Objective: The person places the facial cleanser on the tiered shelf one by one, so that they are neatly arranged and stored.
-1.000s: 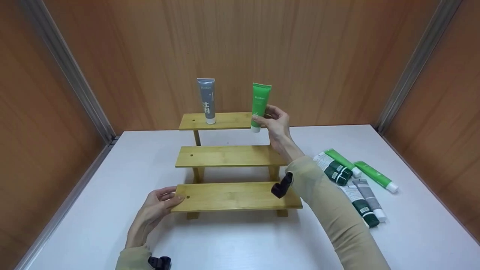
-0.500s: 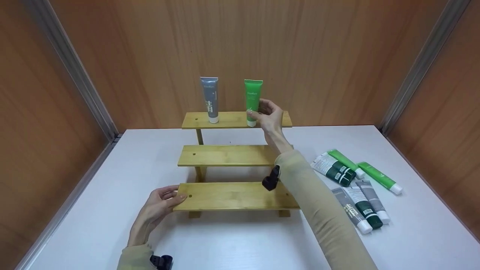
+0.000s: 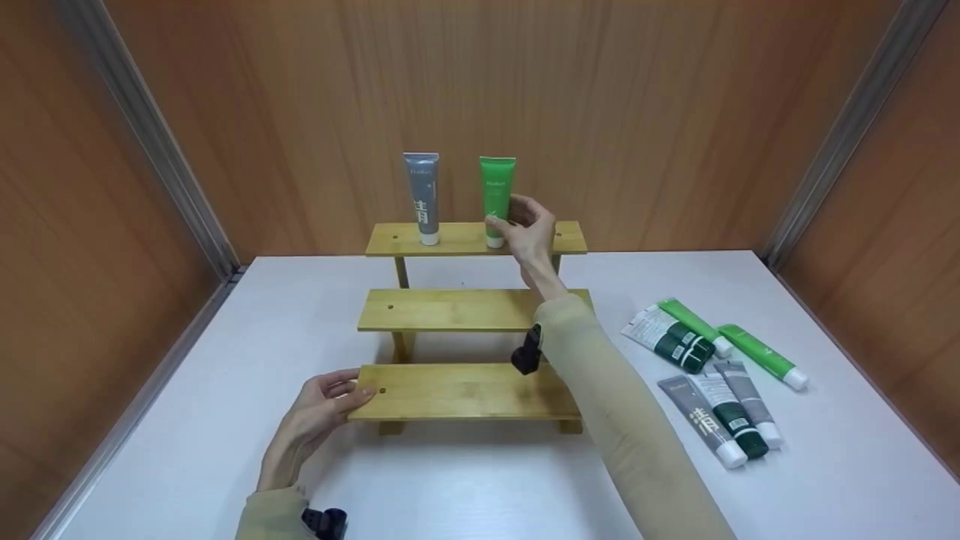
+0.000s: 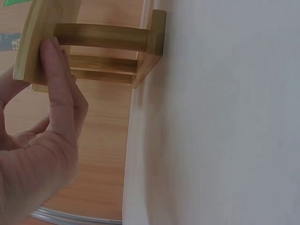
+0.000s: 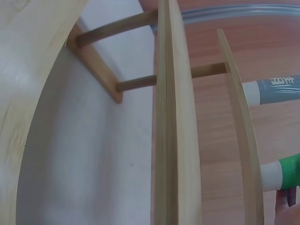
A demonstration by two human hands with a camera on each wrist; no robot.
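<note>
Head view: right hand [image 3: 531,231] is pinching the green tube [image 3: 497,184] near its lower end, thumb in front, fingers curling round the side, opening only about as wide as the tube; tube is standing upright, white cap down, on the top shelf [image 3: 456,238]; left hand [image 3: 311,411] is gripping the left end of the bottom shelf [image 3: 465,394], thumb resting on top, fingers pressing from below, as the left wrist view is also showing; grey tube [image 3: 423,187] is standing cap down on the top shelf, left of the green one, not touching it; middle shelf [image 3: 442,309] is sitting between the other two, right sleeve [image 3: 622,405] covering its right part; further right, green tubes [image 3: 760,354], grey tubes [image 3: 697,416] and dark green and white tubes [image 3: 660,334] are lying in a loose cluster on the white table [image 3: 187,427]; wooden wall [image 3: 660,112] is standing behind everything.
</note>
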